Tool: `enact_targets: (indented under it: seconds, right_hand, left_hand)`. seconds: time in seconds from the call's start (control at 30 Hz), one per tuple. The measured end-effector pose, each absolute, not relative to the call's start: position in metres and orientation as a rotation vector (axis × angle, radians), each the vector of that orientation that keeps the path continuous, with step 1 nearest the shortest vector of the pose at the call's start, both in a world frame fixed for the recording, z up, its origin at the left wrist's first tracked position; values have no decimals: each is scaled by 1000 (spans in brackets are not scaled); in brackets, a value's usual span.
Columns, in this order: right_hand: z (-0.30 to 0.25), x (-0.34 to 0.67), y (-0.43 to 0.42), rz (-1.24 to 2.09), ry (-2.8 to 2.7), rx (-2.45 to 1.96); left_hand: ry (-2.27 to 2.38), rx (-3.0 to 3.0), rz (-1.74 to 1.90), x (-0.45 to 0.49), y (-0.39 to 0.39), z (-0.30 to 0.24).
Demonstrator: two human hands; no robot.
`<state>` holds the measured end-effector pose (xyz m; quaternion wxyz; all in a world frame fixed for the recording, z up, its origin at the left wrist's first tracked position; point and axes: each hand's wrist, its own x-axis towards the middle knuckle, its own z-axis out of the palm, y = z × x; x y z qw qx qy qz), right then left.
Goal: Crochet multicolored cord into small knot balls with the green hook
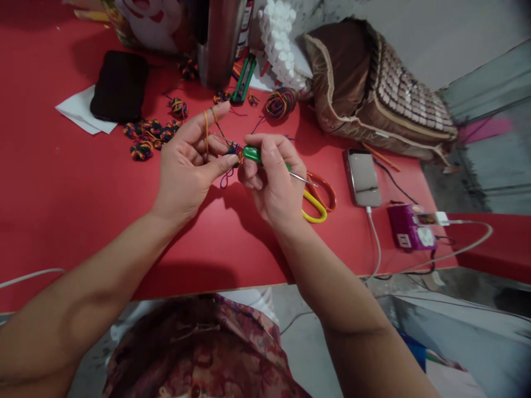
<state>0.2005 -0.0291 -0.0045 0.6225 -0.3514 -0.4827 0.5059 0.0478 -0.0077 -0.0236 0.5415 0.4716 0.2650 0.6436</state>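
Observation:
My left hand (186, 160) pinches a small multicoloured crochet piece (232, 157) between thumb and fingers. Orange-to-green yarn (207, 130) loops around its raised index finger. In my right hand (276, 171) is a crochet hook (252, 153) with a green handle, gripped by thumb and fingers. Several yarn loops sit along the hook's thin metal shaft, close to my left fingertips. Its other metal end sticks out past the right palm. Behind my hands lies a ball of multicoloured yarn (281, 103). Scissors (317, 202) with orange and yellow handles rest partly hidden beside my right hand.
Several finished crochet pieces (143, 149) lie left of my hands, near a black phone-like object (119, 85). A green cutter (243, 80) and a metal bottle (219, 44) stand behind. At right are a brown cushion (344, 83), a grey device (363, 177) and a purple power socket box (406, 226).

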Motion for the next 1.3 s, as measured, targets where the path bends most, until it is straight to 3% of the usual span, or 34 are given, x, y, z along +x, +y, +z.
enact_targets:
  seconds: [0.2,0.3,0.67,0.83,1.0,1.2,1.3]
  right_hand:
    - [-4,200,-45,827,-1304,-1007]
    - [-4,196,-49,812,-1290,-1086]
    - [7,195,-18,1701,-668,-745]
    - [8,201,-11,1884,-425,-739]
    - [1,197,-11,1766,-569,-831]
    - [-2,189,-29,1306,-888,-867]
    - [-3,188,-32,1291,-907,-820]
  left_hand:
    - [684,965,1460,55,-17,-16]
    - [674,868,1449,56,-20,-11]
    - [626,878,1311,45,-12,-5]
    - [666,1009,1273,44,-14,-3]
    - [652,1031,1308,44,-12,-11]
    - [735,1047,1330,40,-11,-15]
    - [720,1066,1322,40,-11,-15]
